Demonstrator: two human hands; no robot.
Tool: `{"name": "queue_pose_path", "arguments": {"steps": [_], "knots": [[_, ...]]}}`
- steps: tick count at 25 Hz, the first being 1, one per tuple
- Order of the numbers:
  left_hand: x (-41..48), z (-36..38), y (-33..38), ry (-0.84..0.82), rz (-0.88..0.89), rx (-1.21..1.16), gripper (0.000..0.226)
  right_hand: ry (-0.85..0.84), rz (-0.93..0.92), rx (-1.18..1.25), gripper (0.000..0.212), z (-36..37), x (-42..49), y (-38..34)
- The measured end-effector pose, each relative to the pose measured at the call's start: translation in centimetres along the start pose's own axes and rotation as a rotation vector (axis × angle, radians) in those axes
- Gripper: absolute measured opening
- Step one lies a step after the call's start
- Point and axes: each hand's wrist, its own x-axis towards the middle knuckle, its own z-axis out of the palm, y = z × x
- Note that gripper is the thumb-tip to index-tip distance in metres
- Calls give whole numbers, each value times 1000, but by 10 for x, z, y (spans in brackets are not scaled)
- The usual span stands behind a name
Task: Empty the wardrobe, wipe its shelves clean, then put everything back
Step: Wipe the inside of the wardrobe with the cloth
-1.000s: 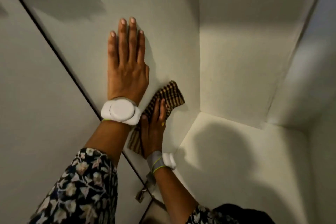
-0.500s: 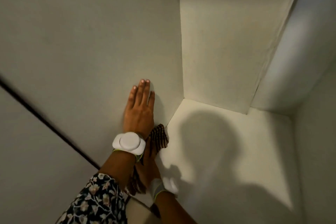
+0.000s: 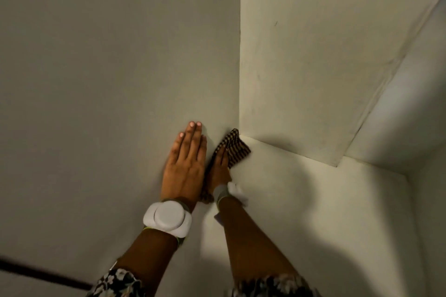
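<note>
Close head view down into wardrobe (image 3: 292,67)

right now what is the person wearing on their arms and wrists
The left wrist carries a white rounded device on a band edged yellow-green. The right wrist has a grey band with a white device. The left sleeve and right sleeve are dark with a pale flower print.

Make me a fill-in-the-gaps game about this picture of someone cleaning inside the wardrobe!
1. The left hand lies ____ against the pale wardrobe side wall, fingers straight.
2. The right hand presses the brown checked cloth into the ____ where that wall meets the white shelf.
3. The round white wristband device sits on the left ____.
4. The dark sleeve is printed with small ____.

Missing words: flat; corner; wrist; flowers
</note>
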Motion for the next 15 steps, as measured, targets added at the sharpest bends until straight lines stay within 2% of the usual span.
{"name": "queue_pose_path", "arguments": {"steps": [2,3,4,6,7,9,10,12,13,15], "knots": [[0,20,24,-144,-1,-122,54,-134,11,41,74,-6,29,30],[-2,35,35,-232,-32,-201,54,-189,-42,7,78,-12,38,46],[-6,48,46,-393,-82,-285,59,-211,-93,-46,83,-19,43,59],[-15,71,69,-798,-205,-458,86,-239,-195,-267,87,-25,51,88],[-16,77,75,-879,-267,-513,96,-207,-225,-295,90,-29,56,98],[-15,88,84,-914,-346,-610,106,-122,-310,-364,93,-33,67,123],[-14,86,82,-924,-349,-618,107,-62,-350,-402,89,-37,68,133],[-11,87,80,-935,-350,-617,108,73,-440,-520,56,-44,69,161],[-10,86,80,-938,-347,-622,107,62,-455,-611,39,-53,64,174],[-10,87,79,-943,-340,-620,107,38,-456,-725,44,-72,56,199]]}}
